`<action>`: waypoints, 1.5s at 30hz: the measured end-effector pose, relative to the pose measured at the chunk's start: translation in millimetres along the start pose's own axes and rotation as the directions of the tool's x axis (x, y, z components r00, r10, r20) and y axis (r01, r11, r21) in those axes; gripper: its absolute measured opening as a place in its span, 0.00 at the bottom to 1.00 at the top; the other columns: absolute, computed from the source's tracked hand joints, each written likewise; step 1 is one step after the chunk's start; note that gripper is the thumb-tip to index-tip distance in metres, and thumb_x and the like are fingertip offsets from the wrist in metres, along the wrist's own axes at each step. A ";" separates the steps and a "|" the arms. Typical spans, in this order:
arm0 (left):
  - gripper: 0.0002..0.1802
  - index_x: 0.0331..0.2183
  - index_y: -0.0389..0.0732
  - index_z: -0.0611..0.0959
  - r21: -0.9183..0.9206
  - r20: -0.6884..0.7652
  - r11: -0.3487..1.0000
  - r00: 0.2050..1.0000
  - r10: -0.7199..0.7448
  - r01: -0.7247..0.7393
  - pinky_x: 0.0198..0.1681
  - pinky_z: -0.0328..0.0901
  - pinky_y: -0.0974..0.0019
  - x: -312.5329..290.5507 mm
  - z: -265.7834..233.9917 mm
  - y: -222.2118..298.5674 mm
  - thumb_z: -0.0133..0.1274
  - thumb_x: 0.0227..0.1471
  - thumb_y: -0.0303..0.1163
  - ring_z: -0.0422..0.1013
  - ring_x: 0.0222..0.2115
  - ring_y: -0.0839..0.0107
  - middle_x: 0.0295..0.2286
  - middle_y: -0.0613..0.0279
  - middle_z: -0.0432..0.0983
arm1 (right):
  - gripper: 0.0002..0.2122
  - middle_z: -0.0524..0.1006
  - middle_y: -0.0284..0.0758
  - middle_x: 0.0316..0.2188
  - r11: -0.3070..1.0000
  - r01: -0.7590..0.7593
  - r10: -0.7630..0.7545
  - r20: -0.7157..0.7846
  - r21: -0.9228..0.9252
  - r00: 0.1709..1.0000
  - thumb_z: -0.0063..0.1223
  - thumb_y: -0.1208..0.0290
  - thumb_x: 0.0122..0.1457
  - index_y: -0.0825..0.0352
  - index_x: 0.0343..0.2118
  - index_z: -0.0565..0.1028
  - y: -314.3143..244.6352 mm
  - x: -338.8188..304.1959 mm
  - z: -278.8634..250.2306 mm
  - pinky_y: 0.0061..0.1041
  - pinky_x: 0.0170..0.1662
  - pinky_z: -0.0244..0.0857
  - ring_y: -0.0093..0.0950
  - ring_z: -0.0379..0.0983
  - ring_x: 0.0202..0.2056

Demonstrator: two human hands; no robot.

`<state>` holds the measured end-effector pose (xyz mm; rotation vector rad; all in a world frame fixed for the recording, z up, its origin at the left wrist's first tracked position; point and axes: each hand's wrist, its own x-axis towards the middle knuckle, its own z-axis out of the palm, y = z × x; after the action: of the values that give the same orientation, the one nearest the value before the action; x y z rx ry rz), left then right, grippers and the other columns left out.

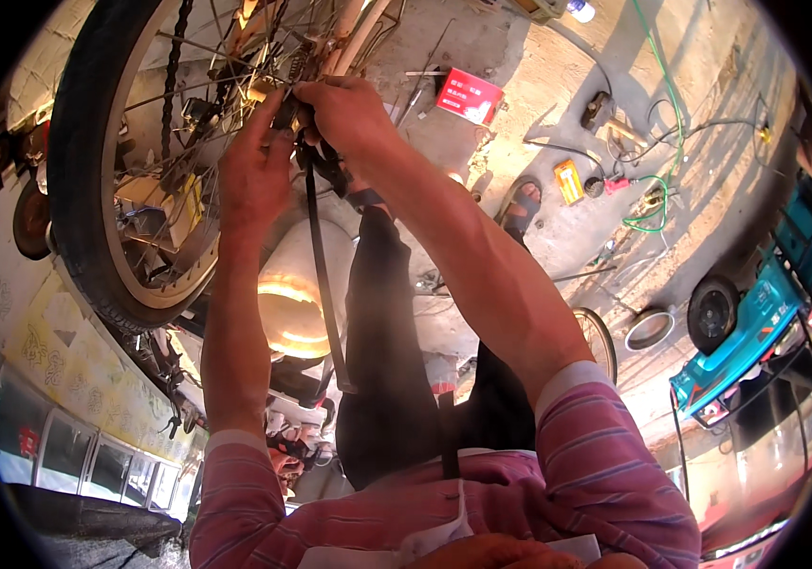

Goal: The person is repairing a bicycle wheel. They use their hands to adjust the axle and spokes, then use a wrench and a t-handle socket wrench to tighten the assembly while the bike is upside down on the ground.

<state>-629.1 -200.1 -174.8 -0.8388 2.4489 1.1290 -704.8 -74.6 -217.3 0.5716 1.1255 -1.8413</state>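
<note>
My left hand (259, 175) and my right hand (344, 116) meet beside the hub of a spoked bicycle wheel (83, 171) at the upper left. The fingers of both are closed round a small dark part (289, 114), partly hidden by the fingers; its kind cannot be made out. From just below my hands a long, flat black bar (317, 237) slants down past my leg, with a small foot at its lower end. A dark chain (175, 76) runs across the wheel, and pale frame tubes (354, 38) rise above my hands.
A red box (470, 96), a hammer (610, 119), a yellow box (568, 181) and a green cord (664, 194) lie on the concrete floor. Below the wheel stands a pale cylinder (297, 294). A teal vehicle (747, 308) is at the right.
</note>
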 end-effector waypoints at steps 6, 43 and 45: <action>0.27 0.63 0.47 0.73 -0.037 0.037 0.999 0.999 0.017 -0.016 0.34 0.71 0.67 -2.4 0.7 -6.1 0.51 0.62 0.30 0.76 0.28 0.74 0.33 0.60 0.80 | 0.12 0.79 0.36 0.24 0.998 -0.031 0.028 0.058 0.057 0.998 0.55 0.66 0.63 0.72 0.32 0.78 22.9 0.5 -40.2 0.26 0.24 0.64 0.25 0.74 0.21; 0.30 0.62 0.39 0.74 0.045 -0.148 0.996 0.986 0.077 -0.071 0.27 0.66 0.76 2.1 20.6 -13.5 0.56 0.57 0.21 0.68 0.24 0.82 0.27 0.72 0.69 | 0.22 0.84 0.44 0.43 0.420 -0.386 -0.095 -0.462 -0.821 0.882 0.56 0.52 0.56 0.65 0.44 0.83 314.4 267.8 -243.5 0.41 0.48 0.74 0.45 0.81 0.47; 0.30 0.62 0.39 0.74 0.051 -0.147 0.995 0.985 0.091 -0.084 0.27 0.66 0.76 4.4 19.8 -14.3 0.55 0.58 0.21 0.68 0.23 0.83 0.27 0.72 0.70 | 0.21 0.84 0.45 0.41 0.440 -0.344 -0.156 -0.447 -0.830 0.881 0.56 0.52 0.55 0.65 0.43 0.82 310.1 263.3 -247.2 0.42 0.47 0.74 0.46 0.81 0.45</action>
<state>-622.8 -193.9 -198.0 -0.8380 2.6466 1.0728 -586.3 -38.4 -677.0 0.3978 2.1359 -0.7174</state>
